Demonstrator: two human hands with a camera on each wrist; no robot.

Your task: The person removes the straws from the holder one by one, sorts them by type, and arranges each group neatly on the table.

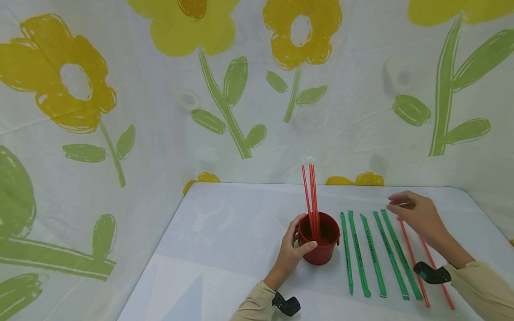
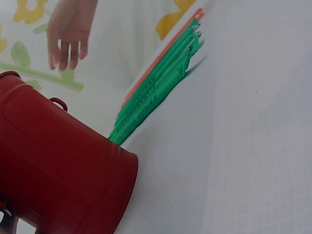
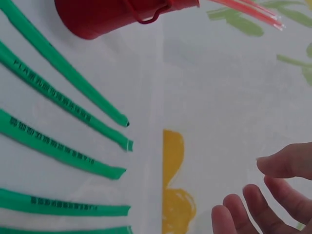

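My left hand (image 1: 290, 249) grips a small red metal bucket (image 1: 321, 255), thumb over the near rim and fingers around its left side. Several thin red straws (image 1: 312, 191) stand in the bucket, leaning and poking well above the rim. My right hand (image 1: 417, 216) hovers over the far ends of the straws on the right; in the right wrist view its thumb and fingers are apart with nothing between them. Several green paper-wrapped straws (image 1: 373, 256) lie in a row right of the bucket. Beyond them lie two bare red straws (image 1: 410, 249), partly covered by the right hand and forearm.
A white table (image 1: 209, 240) with faint printed patterns carries everything. Behind it and to the left hangs a white sheet (image 1: 353, 111) with large yellow flowers. Dark wrist bands with cameras (image 1: 287, 304) sit on both sleeves.
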